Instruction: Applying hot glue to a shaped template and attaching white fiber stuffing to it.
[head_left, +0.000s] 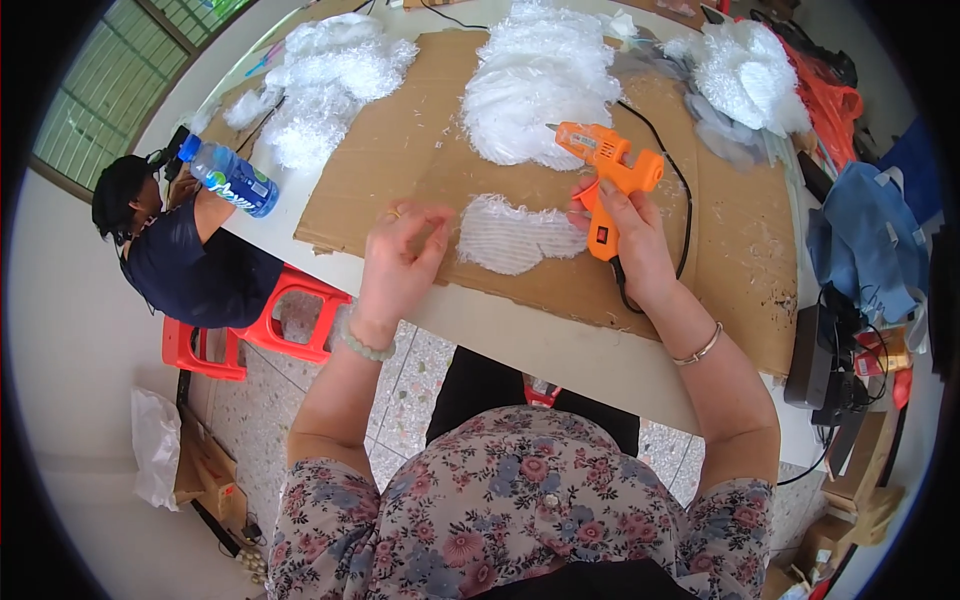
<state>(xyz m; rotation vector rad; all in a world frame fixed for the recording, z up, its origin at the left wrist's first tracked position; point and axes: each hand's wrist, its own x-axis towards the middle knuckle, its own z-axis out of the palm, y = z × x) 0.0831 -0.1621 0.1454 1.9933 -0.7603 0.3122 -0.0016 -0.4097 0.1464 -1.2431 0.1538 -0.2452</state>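
My right hand [640, 235] grips an orange glue gun [612, 165] by its handle. The gun's nozzle points up and to the left, and a black cord runs from the handle's bottom. Just left of it, a flat piece of white ribbed mesh fabric [510, 235] with frayed edges lies on the cardboard [400, 150]. My left hand [405, 250] hovers by that piece's left end, its fingers curled in toward the thumb. Anything between those fingertips is too small to make out. Beyond the nozzle rises a pile of similar white pieces [540, 90].
More white fluffy heaps lie at the back left [335, 80] and back right [745, 75]. A blue-labelled bottle [230, 178] stands at the table's left edge. Near it, another person [190, 240] sits beside red stools [295, 315]. A blue cloth bag [870, 240] is at the right.
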